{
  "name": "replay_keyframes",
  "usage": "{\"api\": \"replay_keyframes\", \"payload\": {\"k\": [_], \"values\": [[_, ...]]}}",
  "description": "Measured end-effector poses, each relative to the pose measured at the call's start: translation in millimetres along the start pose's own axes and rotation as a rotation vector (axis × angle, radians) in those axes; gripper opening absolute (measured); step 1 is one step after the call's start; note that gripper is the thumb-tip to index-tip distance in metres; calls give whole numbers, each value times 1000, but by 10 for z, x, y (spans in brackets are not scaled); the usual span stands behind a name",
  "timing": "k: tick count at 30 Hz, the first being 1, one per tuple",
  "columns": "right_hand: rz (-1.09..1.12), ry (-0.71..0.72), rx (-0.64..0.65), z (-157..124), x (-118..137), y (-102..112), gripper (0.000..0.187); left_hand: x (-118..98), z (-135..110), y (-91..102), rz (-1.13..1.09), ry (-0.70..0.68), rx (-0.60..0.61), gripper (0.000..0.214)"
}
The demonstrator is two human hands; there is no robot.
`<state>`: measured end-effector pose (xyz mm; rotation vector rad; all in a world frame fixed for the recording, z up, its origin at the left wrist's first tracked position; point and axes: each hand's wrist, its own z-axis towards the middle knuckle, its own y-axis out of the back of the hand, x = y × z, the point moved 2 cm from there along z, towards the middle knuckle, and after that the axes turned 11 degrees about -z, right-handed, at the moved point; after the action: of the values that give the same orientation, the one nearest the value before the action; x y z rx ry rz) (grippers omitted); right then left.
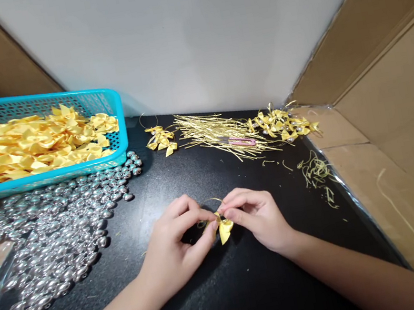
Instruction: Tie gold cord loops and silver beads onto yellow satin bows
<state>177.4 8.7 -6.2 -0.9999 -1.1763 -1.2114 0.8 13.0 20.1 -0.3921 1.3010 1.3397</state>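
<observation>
Between my hands, just above the black table, is a yellow ribbon bow with a thin gold cord arching up from it. My left hand pinches the bow at its left side, thumb against forefinger. The fingertips of my right hand close on the cord close to the bow's knot. Both hands nearly touch each other there. My fingers cover the knot, so I cannot make out whether a bead sits on it.
A turquoise basket full of yellow bows stands at the left, with silver beads heaped before it. Behind my hands lie gold cord lengths, pink-handled snips and bows with beads. Cord scraps lie at the right.
</observation>
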Motion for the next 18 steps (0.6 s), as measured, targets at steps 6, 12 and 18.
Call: {"api": "replay_keyframes", "payload": {"k": [6, 12, 18], "values": [[-180, 43, -51, -25, -14, 13, 16, -3, 6, 1, -31, 55, -10, 15], [-598, 315, -139, -97, 138, 8, 20, -17, 19, 5, -25, 84, -28, 17], [-806, 441, -141, -137, 209, -76, 9, -22, 18, 11, 50, 69, 9, 18]]}}
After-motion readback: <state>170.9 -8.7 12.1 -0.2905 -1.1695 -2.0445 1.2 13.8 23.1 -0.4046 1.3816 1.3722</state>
